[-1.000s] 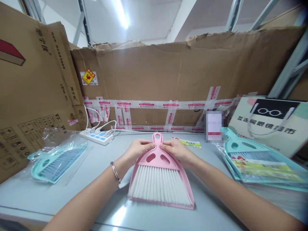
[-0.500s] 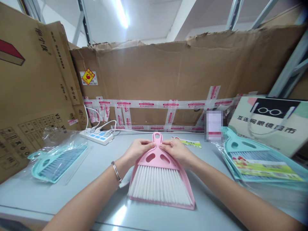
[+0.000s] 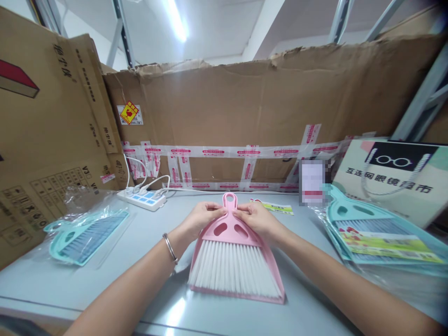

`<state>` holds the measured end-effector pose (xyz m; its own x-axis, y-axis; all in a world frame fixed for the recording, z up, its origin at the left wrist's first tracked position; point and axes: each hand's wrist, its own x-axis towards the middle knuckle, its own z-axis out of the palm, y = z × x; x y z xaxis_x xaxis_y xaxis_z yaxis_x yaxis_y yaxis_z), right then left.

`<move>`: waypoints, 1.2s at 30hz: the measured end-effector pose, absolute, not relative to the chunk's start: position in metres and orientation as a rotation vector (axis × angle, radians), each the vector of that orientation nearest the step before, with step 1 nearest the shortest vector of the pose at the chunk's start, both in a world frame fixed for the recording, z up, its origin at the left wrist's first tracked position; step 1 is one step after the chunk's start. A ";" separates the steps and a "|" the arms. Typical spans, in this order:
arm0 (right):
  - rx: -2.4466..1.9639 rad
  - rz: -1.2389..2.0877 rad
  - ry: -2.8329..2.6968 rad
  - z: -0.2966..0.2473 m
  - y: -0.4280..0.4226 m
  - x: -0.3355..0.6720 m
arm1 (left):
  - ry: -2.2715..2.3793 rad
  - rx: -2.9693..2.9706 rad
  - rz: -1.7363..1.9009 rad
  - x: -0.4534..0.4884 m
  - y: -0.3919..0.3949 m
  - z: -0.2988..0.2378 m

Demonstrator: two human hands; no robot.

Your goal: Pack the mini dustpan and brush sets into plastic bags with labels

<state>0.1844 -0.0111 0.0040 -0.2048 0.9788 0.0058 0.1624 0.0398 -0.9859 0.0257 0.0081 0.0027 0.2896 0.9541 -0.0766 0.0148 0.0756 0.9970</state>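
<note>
A pink mini dustpan with a white-bristled brush nested in it (image 3: 235, 263) lies flat on the grey table (image 3: 147, 242), handle pointing away from me. My left hand (image 3: 199, 218) pinches the left side of the handle's neck. My right hand (image 3: 255, 217) pinches the right side, fingertips close to the hanging hole. A metal bangle sits on my left wrist.
A teal brush-and-dustpan set in a clear bag (image 3: 84, 231) lies at the left. A stack of bagged teal sets (image 3: 374, 235) lies at the right, below a printed paper bag (image 3: 395, 179). A white power strip (image 3: 142, 198) and cardboard walls (image 3: 245, 121) close off the back.
</note>
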 end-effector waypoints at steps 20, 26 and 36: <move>-1.197 1.208 -1.545 0.000 -0.005 0.191 | 0.929 1.438 0.836 0.018 0.005 0.003; -1.136 1.190 -1.478 -0.010 -0.001 0.195 | 0.882 1.526 0.611 0.009 0.008 -0.008; -1.077 1.194 -1.512 -0.015 0.002 0.195 | 0.899 1.657 0.878 0.017 0.012 -0.014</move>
<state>0.1954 0.0015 -0.0155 -0.2149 0.9679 0.1302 0.0981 0.1540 -0.9832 0.0166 0.0124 -0.0144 0.4571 0.8809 0.1229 0.1432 -0.2093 0.9673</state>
